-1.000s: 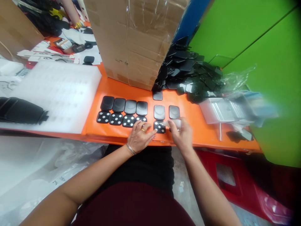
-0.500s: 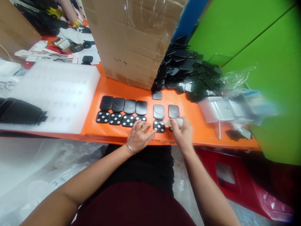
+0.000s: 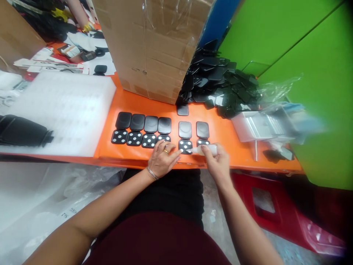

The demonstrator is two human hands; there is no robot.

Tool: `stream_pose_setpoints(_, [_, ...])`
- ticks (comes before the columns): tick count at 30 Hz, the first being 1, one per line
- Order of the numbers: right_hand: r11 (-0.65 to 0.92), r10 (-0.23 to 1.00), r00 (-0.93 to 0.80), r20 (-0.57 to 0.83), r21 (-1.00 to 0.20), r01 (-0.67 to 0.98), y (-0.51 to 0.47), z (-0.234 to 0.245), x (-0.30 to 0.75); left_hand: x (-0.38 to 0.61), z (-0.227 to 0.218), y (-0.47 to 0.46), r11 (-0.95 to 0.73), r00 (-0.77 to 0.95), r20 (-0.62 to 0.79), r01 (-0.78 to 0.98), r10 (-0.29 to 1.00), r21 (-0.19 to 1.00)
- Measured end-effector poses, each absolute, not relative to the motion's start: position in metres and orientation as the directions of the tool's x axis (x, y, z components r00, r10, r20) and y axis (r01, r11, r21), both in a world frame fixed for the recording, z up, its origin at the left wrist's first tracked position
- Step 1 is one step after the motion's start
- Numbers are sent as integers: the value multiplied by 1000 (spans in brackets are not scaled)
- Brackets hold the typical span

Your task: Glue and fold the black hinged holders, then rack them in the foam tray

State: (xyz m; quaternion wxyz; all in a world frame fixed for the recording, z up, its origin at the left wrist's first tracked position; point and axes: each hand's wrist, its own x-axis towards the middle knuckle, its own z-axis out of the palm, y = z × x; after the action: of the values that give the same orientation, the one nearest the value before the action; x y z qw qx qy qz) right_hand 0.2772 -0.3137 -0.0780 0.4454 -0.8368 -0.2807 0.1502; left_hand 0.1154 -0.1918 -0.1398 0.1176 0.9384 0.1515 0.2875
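A row of open black hinged cases [image 3: 143,130] lies on the orange table [image 3: 138,106], lower halves dotted with white blobs. My left hand [image 3: 162,160] rests with fingers spread on the table edge, fingertips against the fifth case [image 3: 185,145] and covering part of the fourth. My right hand [image 3: 217,162] is closed round a small white squeeze bottle [image 3: 205,149] lying sideways, its nozzle pointing left at the fifth case's lower right edge. The sixth case [image 3: 203,134] sits just behind that bottle.
A large cardboard box [image 3: 154,48] stands behind the row. A heap of black case parts [image 3: 220,82] lies at its right, beside clear plastic boxes [image 3: 259,125]. White foam tray [image 3: 60,110] at left. Green wall [image 3: 303,73] at right; red crate [image 3: 275,209] below.
My right hand has drawn back slightly toward me and right with the bottle, uncovering the sixth case's lower half. My left hand stays put.
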Motion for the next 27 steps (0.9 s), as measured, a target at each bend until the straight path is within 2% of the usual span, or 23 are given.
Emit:
stream_pose_setpoints(4, [-415, 642, 765, 46, -818, 398, -312, -76, 274, 116, -139, -192, -931, 789, 508, 219, 344, 291])
stream_pose_setpoints(8, [-383, 709, 690, 143, -744, 547, -312, -72, 269, 115, -139, -192, -931, 794, 503, 214, 342, 294])
stream_pose_setpoints(10, [-392, 710, 689, 147, -730, 560, -313, -71, 270, 115, -140, -192, -929, 795, 498, 215, 345, 301])
stream_pose_setpoints(12, [-416, 670, 736, 93, -775, 476, -316, -73, 276, 115, -140, -192, -928, 795, 497, 216, 348, 304])
stream_pose_setpoints(14, [-417, 588, 809, 21, -849, 325, -321, -77, 287, 115, -139, -191, -927, 795, 497, 217, 349, 305])
stream_pose_setpoints(17, [-311, 451, 891, -47, -944, 107, -329, -84, 308, 115, -136, -191, -924, 797, 489, 220, 355, 312])
stream_pose_setpoints(19, [-261, 380, 923, -58, -964, 47, -333, -86, 320, 116, -133, -192, -917, 797, 476, 233, 371, 325])
stream_pose_setpoints(22, [-319, 337, 941, -9, -942, 105, -335, -86, 329, 123, -127, -198, -913, 797, 474, 225, 374, 341])
stream_pose_setpoints(27, [-432, 374, 923, 92, -863, 261, -330, -83, 330, 148, -120, -218, -929, 834, 469, 127, 290, 349])
